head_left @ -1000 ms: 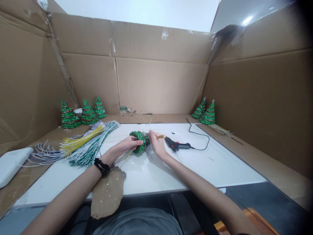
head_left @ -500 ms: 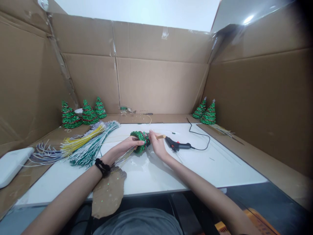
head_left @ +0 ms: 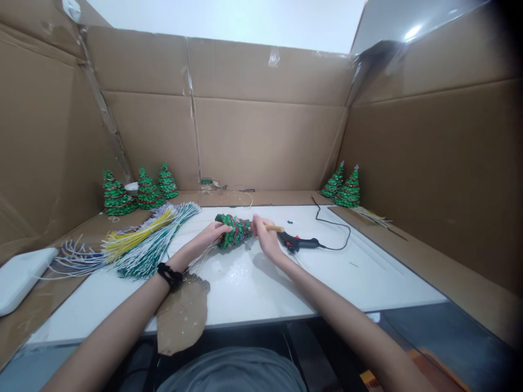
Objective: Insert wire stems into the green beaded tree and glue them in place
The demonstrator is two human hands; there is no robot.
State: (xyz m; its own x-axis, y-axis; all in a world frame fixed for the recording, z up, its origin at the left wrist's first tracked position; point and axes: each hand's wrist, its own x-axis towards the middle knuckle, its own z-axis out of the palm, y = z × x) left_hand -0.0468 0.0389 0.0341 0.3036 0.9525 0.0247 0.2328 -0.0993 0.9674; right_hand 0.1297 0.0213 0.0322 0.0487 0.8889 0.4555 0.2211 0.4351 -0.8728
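Green and glittering, the small tree (head_left: 237, 232) was on its side between your two hands, over the white bench (head_left: 347, 288); whether its underside touched the bench, I could not tell. Its long axis ran across in front of you, nearly parallel to the near edge: the wide base was toward your left, and the narrow tip was toward your right. Your left hand (head_left: 211, 234) was at the base, with the fingers gripping the tree there. Your right hand (head_left: 265, 237) was at the opposite end, just beside the tip, so each hand was nearest to its own end and the arms did not cross. The fingers of the right hand were closed on a tan stick (head_left: 277, 228), which pointed out to the right, away from the tree. Whether they also touched the tip, I could not see clearly, because the hand covered this place. Further right, the glue gun (head_left: 304, 243) lay on the bench with its nozzle toward the right hand, near the free end of the stick. To the left of the tree, the yellow strands (head_left: 134, 237) and the green-and-white strands (head_left: 157, 247) lay side by side.
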